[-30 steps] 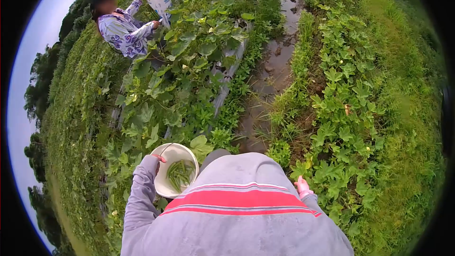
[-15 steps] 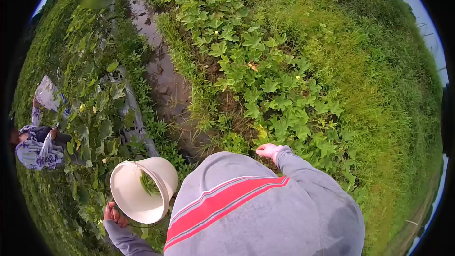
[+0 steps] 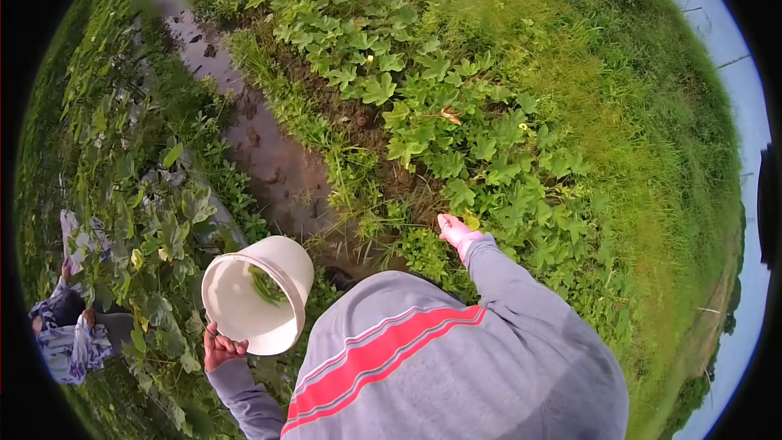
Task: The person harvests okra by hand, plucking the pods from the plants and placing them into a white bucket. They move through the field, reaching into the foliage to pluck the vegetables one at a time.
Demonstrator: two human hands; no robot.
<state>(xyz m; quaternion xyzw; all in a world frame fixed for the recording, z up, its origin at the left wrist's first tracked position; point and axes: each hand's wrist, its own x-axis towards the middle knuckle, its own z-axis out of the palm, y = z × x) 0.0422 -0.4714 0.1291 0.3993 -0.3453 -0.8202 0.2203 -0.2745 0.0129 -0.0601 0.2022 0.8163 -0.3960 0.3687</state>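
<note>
A broad green row of lobed-leaf plants (image 3: pixel 497 151) borders a brown, water-filled mud furrow (image 3: pixel 265 155). Past the furrow's left edge, a co-worker in a purple-and-white floral shirt (image 3: pixel 81 358) is beside other plants. The off-white, round, smooth-walled bucket (image 3: pixel 244 301) is tilted near the furrow's left edge, its long axis running from the base at upper right to the mouth at lower left, towards the left hand (image 3: pixel 224 348). That hand is clasped on the bucket at its mouth; whether by rim or handle I cannot tell. The right hand (image 3: pixel 456 232), well apart from the bucket, is at the row's left edge, nearest a yellowish leaf (image 3: pixel 471 221); its fingers are bunched, and I cannot tell whether they pinch anything. Slender green pods (image 3: pixel 265 286) lie inside the bucket, nearer the left hand, slanting from upper left to lower right.
</note>
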